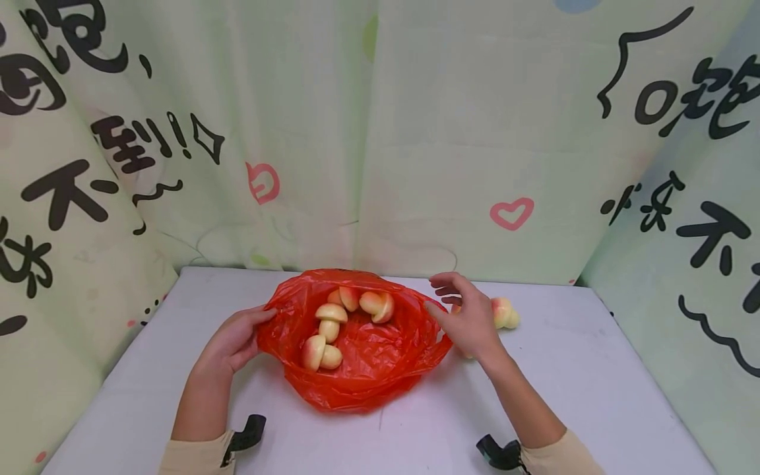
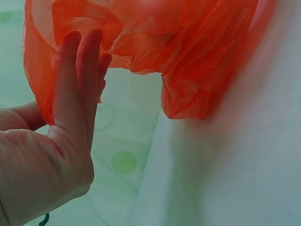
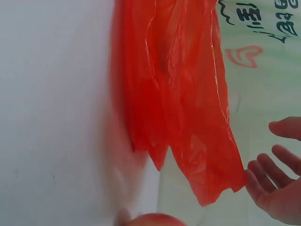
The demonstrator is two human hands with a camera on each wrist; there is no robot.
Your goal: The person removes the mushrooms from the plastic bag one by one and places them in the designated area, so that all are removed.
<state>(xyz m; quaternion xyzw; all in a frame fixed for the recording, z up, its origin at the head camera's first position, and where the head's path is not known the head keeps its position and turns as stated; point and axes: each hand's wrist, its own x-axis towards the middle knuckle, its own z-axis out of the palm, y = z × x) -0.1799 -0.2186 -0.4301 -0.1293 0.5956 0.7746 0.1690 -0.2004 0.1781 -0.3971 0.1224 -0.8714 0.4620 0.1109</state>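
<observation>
A red plastic bag (image 1: 368,392) lies with its mouth wide on the white table. Inside it are several toy mushrooms, cream with reddish caps, one of them a mushroom (image 1: 330,316) near the left wall. My left hand (image 1: 240,336) pinches the bag's left rim between thumb and fingers; in the left wrist view the film hangs over those fingers (image 2: 68,89). Beside the bag's right rim is my right hand (image 1: 472,320), fingers spread and loosely bent, holding nothing. Partly hidden behind it, another mushroom (image 1: 505,313) rests on the table.
The white table (image 1: 564,382) ends at a pale green printed curtain (image 1: 427,165) at the back, with more curtain at both sides. A rounded reddish top (image 3: 157,219) shows at the lower edge of the right wrist view. Black wrist mounts (image 1: 248,432) stick out from both sleeves.
</observation>
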